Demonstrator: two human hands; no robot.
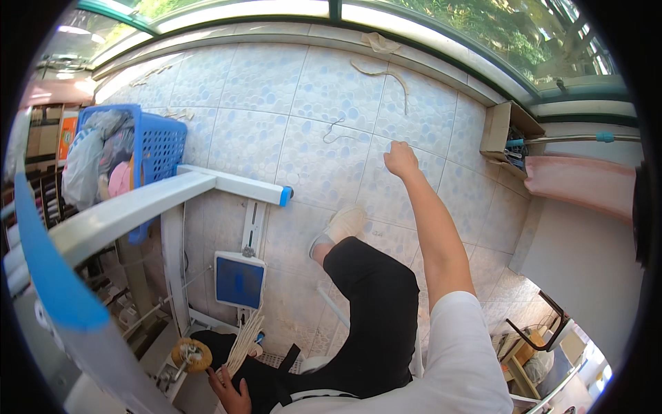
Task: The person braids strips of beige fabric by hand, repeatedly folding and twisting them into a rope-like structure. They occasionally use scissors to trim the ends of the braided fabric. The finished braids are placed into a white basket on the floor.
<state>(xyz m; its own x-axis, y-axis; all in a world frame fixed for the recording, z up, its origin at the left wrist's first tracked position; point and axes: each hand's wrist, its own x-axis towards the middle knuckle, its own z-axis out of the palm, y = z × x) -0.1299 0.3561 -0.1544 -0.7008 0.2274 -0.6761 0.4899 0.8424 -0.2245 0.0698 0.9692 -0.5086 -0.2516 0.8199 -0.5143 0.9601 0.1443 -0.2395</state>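
My right hand (401,158) is stretched out over the tiled floor, fingers curled closed; whatever they hold, if anything, is too small to tell. A thin dark cord (329,138) and a longer pale strip (397,79) lie on the tiles beyond it. Low at the left, my left hand (229,390) grips the lower end of a bundle of cream strands (245,341) over my dark-clothed lap. Just left of it is a round tan wheel (191,354) on a metal fitting, below a blue pedal plate (238,279).
A white metal frame (138,200) with blue parts spans the left, beside a blue basket (162,148) of bags. At right stand a cardboard box (493,138), a pink padded board (576,183) and a dark-framed chair (545,338). A window ledge (269,31) runs behind.
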